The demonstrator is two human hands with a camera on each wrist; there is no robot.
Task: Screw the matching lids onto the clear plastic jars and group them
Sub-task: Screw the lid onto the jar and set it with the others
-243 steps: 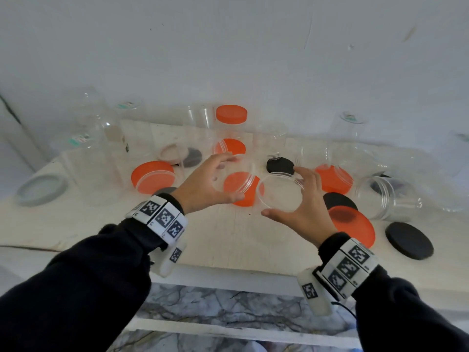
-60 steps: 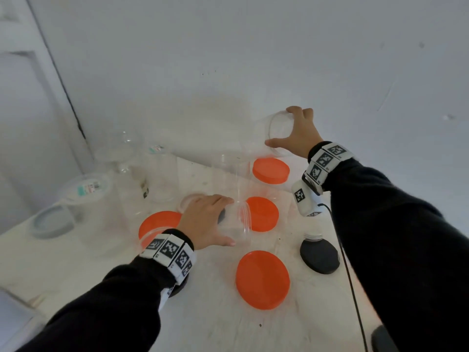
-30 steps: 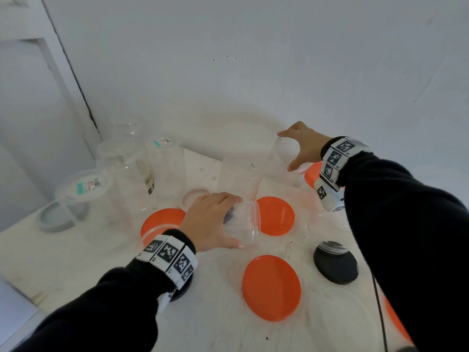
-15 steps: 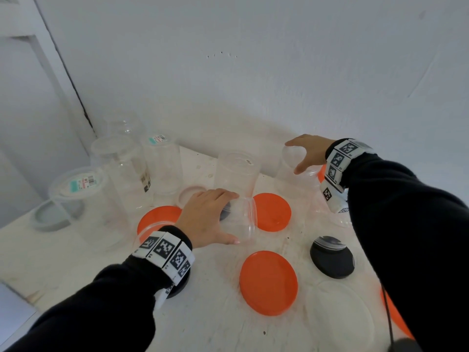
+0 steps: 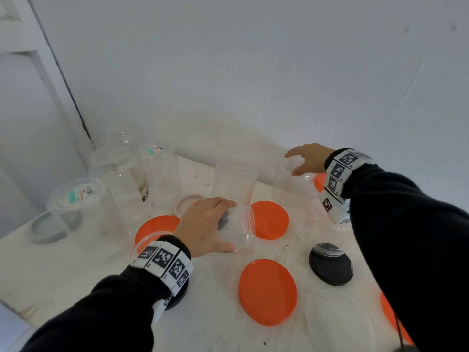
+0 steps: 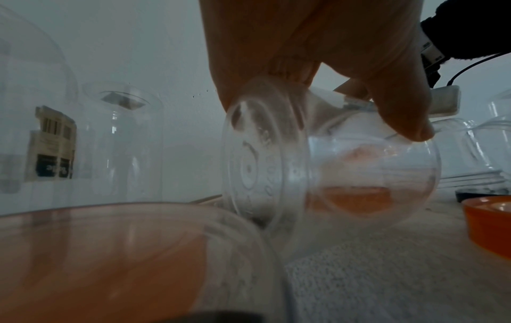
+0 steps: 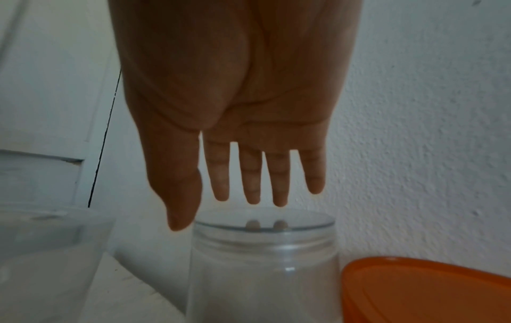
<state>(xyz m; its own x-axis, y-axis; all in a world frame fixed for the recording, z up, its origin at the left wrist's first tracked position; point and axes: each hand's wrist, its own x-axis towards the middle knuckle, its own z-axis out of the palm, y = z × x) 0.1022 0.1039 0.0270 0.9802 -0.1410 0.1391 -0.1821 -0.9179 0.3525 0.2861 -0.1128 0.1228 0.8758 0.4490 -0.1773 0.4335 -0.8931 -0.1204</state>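
Note:
My left hand (image 5: 223,224) grips a small clear jar (image 5: 241,229) lying on its side on the white table (image 5: 215,326), mouth towards the right. In the left wrist view the thumb and fingers curl over this jar (image 6: 318,174). My right hand (image 5: 291,163) hovers open at the back by the wall, just above a clear jar (image 5: 291,191) standing there. The right wrist view shows straight, spread fingers (image 7: 279,179) a little above that jar (image 7: 262,273), which seems to carry a clear lid.
Orange lids (image 5: 269,219) (image 5: 267,292) and a black lid (image 5: 330,265) lie on the table, and a clear lid (image 5: 340,323) lies near right. An upturned clear jar (image 5: 233,184) stands behind my left hand. Tall clear jars (image 5: 119,181) and a grey lid (image 5: 48,227) crowd the left.
My right hand carried its clear jar down to the table by the wall, let go and lifted its fingers off the top. The left hand has kept hold of the small jar.

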